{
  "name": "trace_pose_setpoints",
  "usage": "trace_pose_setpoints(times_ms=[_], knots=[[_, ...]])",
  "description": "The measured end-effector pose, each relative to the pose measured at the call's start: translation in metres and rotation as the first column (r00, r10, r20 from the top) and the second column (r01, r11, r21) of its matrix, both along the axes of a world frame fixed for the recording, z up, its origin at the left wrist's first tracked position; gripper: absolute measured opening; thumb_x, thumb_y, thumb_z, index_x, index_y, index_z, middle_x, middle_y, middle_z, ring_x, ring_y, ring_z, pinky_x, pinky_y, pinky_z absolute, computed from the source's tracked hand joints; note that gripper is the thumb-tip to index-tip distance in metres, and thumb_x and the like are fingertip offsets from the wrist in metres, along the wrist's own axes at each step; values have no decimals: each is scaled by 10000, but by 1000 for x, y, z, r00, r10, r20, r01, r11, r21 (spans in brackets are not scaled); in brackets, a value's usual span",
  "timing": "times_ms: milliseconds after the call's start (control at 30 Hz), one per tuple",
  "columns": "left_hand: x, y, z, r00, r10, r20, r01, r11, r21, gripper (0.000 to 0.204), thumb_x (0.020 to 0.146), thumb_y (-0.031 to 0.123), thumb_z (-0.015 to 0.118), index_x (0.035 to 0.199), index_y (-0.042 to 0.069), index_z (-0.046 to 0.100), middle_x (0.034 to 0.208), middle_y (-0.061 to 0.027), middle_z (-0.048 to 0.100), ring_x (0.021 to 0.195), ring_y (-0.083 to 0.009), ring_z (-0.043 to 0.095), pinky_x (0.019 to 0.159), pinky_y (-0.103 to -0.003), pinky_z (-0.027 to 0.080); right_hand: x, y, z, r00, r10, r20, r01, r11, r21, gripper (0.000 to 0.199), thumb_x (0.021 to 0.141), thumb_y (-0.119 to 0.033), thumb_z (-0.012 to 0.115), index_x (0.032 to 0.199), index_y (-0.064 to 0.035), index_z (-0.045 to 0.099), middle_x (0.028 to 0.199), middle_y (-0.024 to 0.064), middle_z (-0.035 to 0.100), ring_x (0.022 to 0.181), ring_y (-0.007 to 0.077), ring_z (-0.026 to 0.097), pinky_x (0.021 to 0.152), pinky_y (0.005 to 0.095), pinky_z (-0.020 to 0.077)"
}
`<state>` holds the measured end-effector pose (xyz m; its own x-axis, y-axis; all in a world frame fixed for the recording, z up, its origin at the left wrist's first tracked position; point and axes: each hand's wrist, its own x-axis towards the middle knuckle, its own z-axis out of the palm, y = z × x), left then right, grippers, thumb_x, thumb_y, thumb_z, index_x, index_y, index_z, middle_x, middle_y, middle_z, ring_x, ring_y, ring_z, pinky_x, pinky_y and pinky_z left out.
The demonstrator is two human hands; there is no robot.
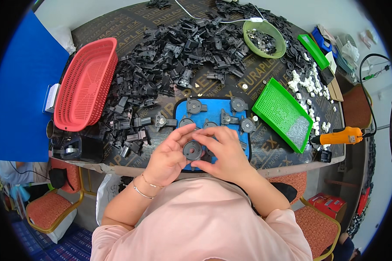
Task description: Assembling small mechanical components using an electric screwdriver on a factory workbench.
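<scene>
Close to my body, over the near edge of a blue mat (213,107), I hold a round black plastic part (192,150) with a hole in its middle. My left hand (169,153) is closed on it from the left, fingers curled along its far side. From the right, my right hand (225,154) grips the same part, thumb below and fingertips above. Several similar black parts with round discs, such as one disc part (196,106), lie on the mat, some partly hidden behind my fingers. Just left of the mat is another black part (163,122).
Black plastic pieces (174,48) are heaped across the table's far and left side. A red basket (111,56) stands left, a green tray (259,104) with small clear bits right. Beyond are a yellow-green bowl (283,43), white pieces (311,82) and an orange electric screwdriver (342,136).
</scene>
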<state>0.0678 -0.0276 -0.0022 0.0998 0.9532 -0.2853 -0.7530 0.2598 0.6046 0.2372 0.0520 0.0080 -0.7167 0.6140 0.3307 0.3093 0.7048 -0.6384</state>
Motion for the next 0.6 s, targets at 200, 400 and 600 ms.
trace_pose_setpoints(times_ms=[200, 400, 600], knots=[[0, -2, 0, 999, 32, -41, -32, 999, 11, 519, 802, -91, 450, 1297, 60, 426, 1264, -96, 497, 1065, -132, 536, 801, -260, 506, -1, -2, 2, 999, -10, 51, 8, 999, 45, 545, 568, -288, 846, 1048, -132, 642, 1042, 26, 570, 984, 224, 534, 872, 385, 345], [-5, -5, -13, 926, -18, -377, 8, 1000, -26, 281, 856, 15, 618, 1103, 37, 486, 993, -21, 579, 868, -81, 568, 714, -210, 498, 0, -2, 4, 998, 32, 52, -32, 999, 8, 594, 576, -275, 846, 1105, -123, 622, 1049, 52, 555, 991, 232, 540, 855, 379, 385], [-12, 3, -7, 858, -168, -485, 228, 971, 67, 448, 770, -110, 628, 1162, 30, 461, 1058, -53, 564, 940, -123, 585, 772, -262, 512, 7, 8, 11, 956, 293, 10, -277, 915, -294, 638, 632, -111, 798, 1228, -142, 571, 1121, 74, 514, 1004, 222, 545, 776, 334, 482]])
